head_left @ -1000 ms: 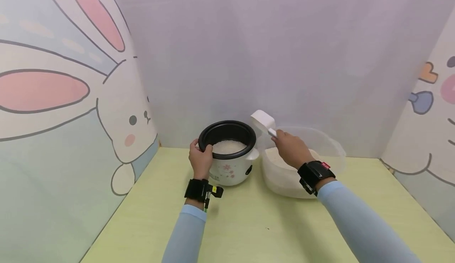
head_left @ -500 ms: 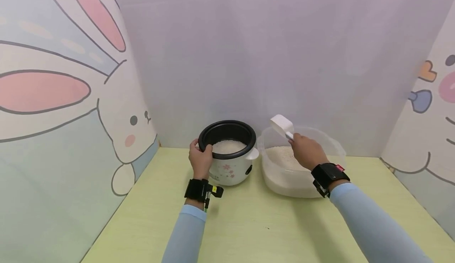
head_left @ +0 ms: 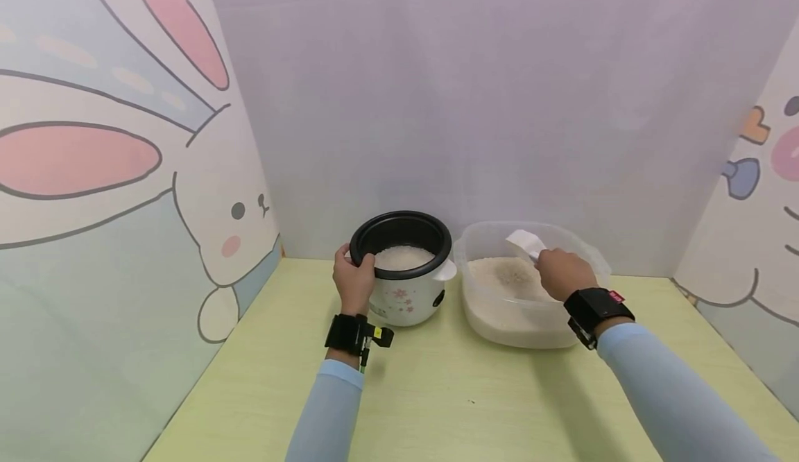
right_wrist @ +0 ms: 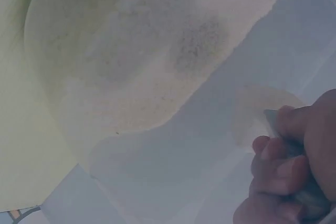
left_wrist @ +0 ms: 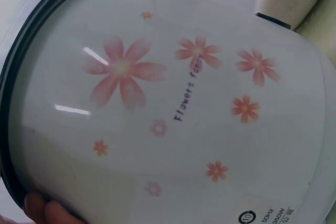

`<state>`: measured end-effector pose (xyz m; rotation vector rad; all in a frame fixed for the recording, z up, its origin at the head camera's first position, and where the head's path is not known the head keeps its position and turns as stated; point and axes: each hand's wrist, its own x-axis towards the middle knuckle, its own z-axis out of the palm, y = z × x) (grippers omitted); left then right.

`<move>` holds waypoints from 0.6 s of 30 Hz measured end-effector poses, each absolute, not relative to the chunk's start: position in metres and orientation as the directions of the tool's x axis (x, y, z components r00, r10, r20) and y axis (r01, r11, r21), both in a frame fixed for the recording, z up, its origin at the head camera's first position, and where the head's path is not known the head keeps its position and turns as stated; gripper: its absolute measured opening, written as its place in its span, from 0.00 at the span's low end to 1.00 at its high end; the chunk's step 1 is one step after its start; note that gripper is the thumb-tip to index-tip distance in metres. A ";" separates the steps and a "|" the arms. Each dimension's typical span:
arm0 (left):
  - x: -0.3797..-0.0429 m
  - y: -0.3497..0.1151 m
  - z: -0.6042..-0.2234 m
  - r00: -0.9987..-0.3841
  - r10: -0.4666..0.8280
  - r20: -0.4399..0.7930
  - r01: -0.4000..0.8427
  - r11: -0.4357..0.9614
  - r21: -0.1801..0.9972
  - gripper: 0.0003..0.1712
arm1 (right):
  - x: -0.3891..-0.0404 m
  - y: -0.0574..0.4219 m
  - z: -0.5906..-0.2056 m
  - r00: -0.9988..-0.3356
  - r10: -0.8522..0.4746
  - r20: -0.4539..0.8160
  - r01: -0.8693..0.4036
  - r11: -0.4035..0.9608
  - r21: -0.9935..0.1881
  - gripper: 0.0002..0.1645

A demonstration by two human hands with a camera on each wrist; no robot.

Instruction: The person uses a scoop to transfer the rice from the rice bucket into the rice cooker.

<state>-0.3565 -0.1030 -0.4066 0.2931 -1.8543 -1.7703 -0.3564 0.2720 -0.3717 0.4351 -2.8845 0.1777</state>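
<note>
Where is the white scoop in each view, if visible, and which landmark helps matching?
Head: the white scoop is right of centre.
Left wrist: not in it.
Right wrist: right side, faint, in the right hand.
Shared by head and right wrist: the darker patch on the rice in the container.

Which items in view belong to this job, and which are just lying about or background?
Job, by the look of it:
- white scoop, in the right hand
- clear tub
- rice, in tub and pot
- rice cooker with black pot, left hand at the rim

Not the job:
- dark speck on the table
- rabbit-print sheet
- lilac backdrop
</note>
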 end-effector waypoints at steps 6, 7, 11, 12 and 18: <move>-0.357 -0.103 -0.407 -0.824 -0.518 0.230 0.205 0.107 0.973 0.34 | -0.356 0.277 -0.376 -0.940 -0.272 0.205 -0.282 0.959 -0.023 0.10; -0.358 -0.103 -0.407 -0.825 -0.517 0.229 0.204 0.106 0.973 0.34 | -0.355 0.277 -0.375 -0.944 -0.269 0.193 -0.277 0.961 -0.017 0.09; -0.360 -0.103 -0.407 -0.826 -0.516 0.227 0.203 0.105 0.974 0.35 | -0.353 0.278 -0.375 -0.962 -0.241 0.128 -0.245 0.970 -0.014 0.09; -0.360 -0.103 -0.408 -0.826 -0.515 0.228 0.203 0.106 0.973 0.35 | -0.353 0.279 -0.376 -0.967 -0.230 0.109 -0.234 0.972 -0.019 0.09; -0.365 -0.104 -0.411 -0.826 -0.512 0.236 0.209 0.111 0.972 0.34 | -0.362 0.283 -0.383 -0.980 -0.194 0.034 -0.196 0.978 -0.066 0.10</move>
